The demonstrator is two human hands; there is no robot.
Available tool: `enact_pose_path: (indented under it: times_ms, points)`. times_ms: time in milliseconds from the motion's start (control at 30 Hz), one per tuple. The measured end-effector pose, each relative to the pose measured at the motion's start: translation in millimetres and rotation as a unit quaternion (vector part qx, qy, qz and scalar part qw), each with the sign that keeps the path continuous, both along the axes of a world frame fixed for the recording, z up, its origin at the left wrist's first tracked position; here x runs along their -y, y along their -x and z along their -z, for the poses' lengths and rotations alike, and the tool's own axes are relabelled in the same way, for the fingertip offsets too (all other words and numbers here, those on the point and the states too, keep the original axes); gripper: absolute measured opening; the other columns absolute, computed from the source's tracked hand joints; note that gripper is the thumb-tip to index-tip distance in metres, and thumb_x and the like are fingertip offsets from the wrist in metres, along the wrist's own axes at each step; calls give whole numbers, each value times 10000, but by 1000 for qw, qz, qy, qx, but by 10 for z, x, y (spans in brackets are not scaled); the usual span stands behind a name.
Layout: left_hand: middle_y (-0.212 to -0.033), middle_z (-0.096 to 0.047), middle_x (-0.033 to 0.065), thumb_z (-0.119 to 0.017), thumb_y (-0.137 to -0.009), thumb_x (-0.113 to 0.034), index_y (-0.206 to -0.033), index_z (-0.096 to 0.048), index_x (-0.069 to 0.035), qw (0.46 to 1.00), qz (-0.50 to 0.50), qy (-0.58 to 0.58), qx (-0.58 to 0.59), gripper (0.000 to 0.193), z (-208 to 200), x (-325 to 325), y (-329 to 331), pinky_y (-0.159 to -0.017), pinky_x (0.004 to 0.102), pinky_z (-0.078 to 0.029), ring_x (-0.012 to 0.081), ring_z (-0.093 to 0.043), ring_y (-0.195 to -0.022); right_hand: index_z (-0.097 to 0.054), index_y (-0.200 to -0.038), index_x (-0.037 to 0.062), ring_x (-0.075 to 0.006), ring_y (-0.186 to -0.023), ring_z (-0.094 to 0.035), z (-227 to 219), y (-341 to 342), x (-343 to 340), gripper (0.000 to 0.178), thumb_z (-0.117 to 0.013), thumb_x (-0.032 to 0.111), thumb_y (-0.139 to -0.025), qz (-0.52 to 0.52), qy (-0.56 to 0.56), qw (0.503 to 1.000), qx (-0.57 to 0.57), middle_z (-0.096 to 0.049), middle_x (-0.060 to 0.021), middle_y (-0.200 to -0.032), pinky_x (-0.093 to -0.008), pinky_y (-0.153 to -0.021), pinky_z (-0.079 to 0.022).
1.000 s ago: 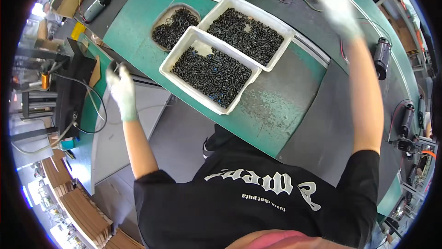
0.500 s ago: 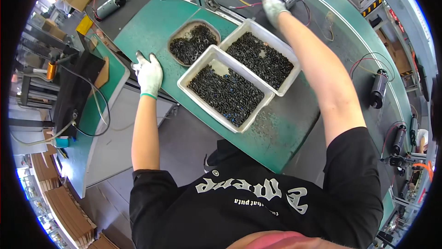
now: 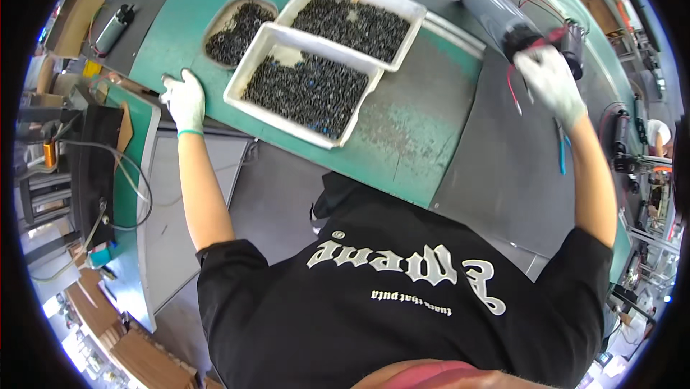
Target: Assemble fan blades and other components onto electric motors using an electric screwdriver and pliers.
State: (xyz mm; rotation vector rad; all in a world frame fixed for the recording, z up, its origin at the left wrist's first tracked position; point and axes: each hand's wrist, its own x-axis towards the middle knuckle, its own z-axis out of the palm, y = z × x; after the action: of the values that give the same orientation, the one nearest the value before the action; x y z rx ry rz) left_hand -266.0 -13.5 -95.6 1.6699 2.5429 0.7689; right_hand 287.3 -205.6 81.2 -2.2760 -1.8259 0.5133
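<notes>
My right hand, in a white glove, is closed at the near end of a silver cylindrical motor with black ends. The motor lies slanted at the far right, with red and dark wires about it; my fingers are partly blurred. At the left edge of the green board, my left hand, gloved too, rests with fingers spread and nothing in them. Nearest to it is a rounded tray of small black rings. Beside that, two white rectangular trays hold many small black parts.
Another motor stands just beyond my right hand. Blue-handled pliers lie near my right forearm. A further silver motor and an open cardboard box are at the far left. A black cable loops by the left bench.
My right hand has moved right and nearer, and the motor has come along with it. The whole view has shifted, so the trays appear farther up and left. My left hand stays at the board's edge.
</notes>
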Motion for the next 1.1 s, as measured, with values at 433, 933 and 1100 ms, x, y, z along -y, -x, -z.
enact_pose_path:
  times_ms: [433, 933, 1100]
  points:
    - [-897, -649, 246, -626, -836, -231, -930, -640, 15, 758, 643, -48, 99, 264, -1627, 626, -2568, -755, 429, -530, 385, -637, -852, -649, -965, -44, -183, -672, -596, 944, 1029, 1490, 290, -603, 228, -875, 196, -65, 970, -127, -623, -149, -708, -331, -681, -479]
    - [-1010, -653, 220, -617, -836, -219, -1056, -621, -25, 785, 579, -40, -218, 293, -696, -244, -2683, -874, 433, -476, 376, -610, -989, -443, -1303, -46, -228, -1085, -523, 476, -1304, 2751, 584, -666, 284, -877, 450, -554, 690, 123, -542, -152, -1230, -353, -963, -424]
    - [-1015, -648, 225, -631, -825, -168, -1039, -627, -14, 797, 563, -33, -218, 263, -734, -217, -2738, -884, 434, -466, 382, -604, -993, -392, -1351, 14, -225, -1184, -481, 534, -2466, 2822, 648, -743, 161, -826, 330, -566, 755, 9, -477, -123, -1310, -349, -1019, -390]
